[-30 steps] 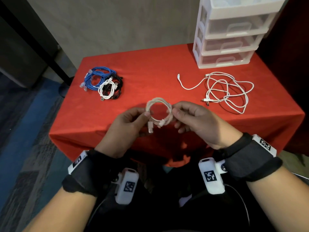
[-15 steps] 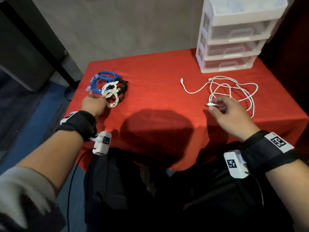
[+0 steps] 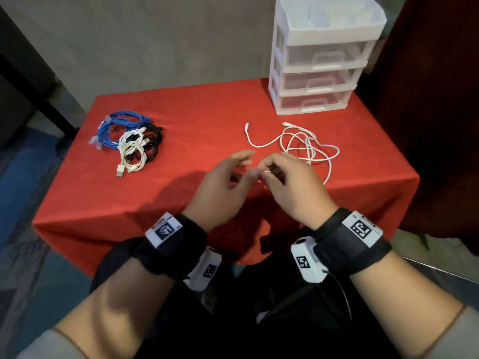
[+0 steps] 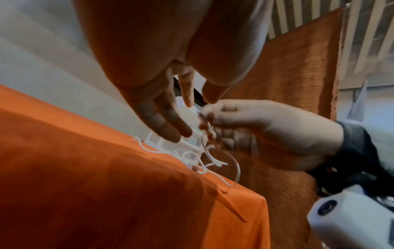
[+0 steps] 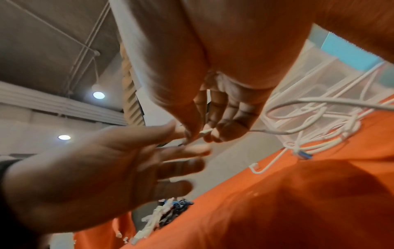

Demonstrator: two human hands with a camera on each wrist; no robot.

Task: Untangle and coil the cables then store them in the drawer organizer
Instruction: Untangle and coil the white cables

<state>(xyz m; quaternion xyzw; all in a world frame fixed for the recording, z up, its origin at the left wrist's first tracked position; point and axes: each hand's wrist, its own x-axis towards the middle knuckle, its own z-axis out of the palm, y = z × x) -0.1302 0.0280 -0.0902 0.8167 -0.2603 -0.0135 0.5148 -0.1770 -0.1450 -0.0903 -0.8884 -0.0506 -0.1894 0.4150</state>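
Observation:
A loose, tangled white cable lies on the red table right of centre. My right hand pinches one plug end of it between thumb and fingertips, lifted just above the cloth; the pinched plug shows in the right wrist view. My left hand hovers right beside it with fingers spread, holding nothing. Coiled cables sit at the left: a blue coil, a black coil and a white coil. The white drawer organizer stands at the back right, drawers closed.
The table's front edge runs just under my wrists, with dark clothing on my lap below. A grey wall stands behind the table and a dark panel borders its right side.
My left hand has left the white coil on the pile at the left and swung right to meet the right hand. My right hand has lifted the loose cable's end towards me.

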